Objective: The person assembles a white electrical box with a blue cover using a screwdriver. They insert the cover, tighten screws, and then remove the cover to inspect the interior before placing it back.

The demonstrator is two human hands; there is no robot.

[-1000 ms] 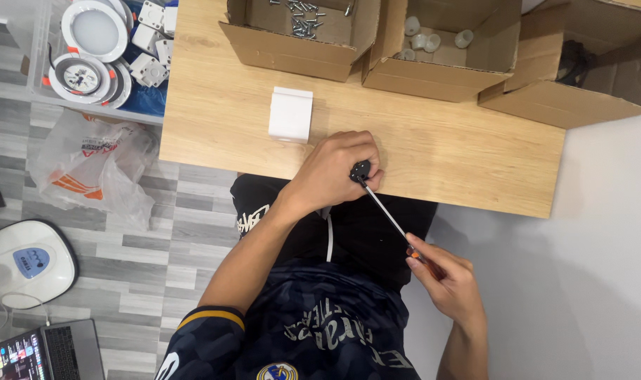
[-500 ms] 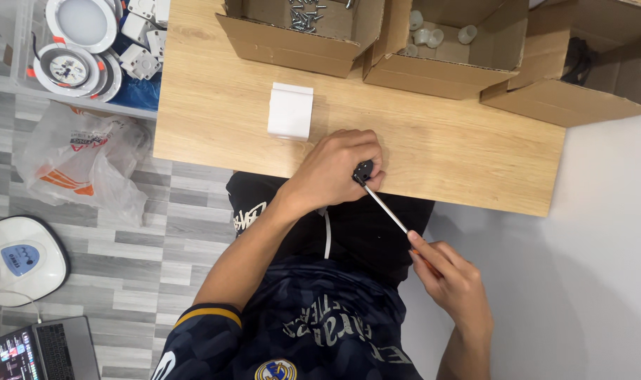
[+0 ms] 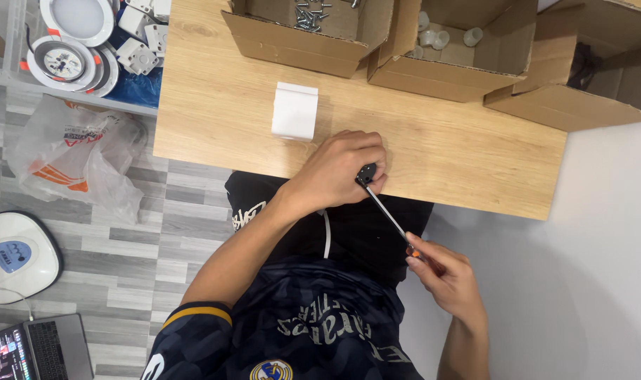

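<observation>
My left hand (image 3: 341, 169) is closed around a small black part (image 3: 367, 173) at the near edge of the wooden table (image 3: 215, 105). My right hand (image 3: 443, 274) grips the orange handle of a screwdriver (image 3: 389, 214), below the table edge. The thin metal shaft runs up and left, and its tip meets the black part. A white square block (image 3: 295, 110) lies on the table just left of my left hand, untouched.
Cardboard boxes stand along the table's far side: one with screws (image 3: 313, 14), one with small white cylinders (image 3: 440, 35), and one at the right (image 3: 588, 70). On the floor to the left are round lamp fittings (image 3: 74, 42), a plastic bag (image 3: 74, 155), a white device (image 3: 14, 253) and a laptop (image 3: 32, 348).
Both hands hold the same pose with the screwdriver on the black part. Only the camera view has shifted slightly.
</observation>
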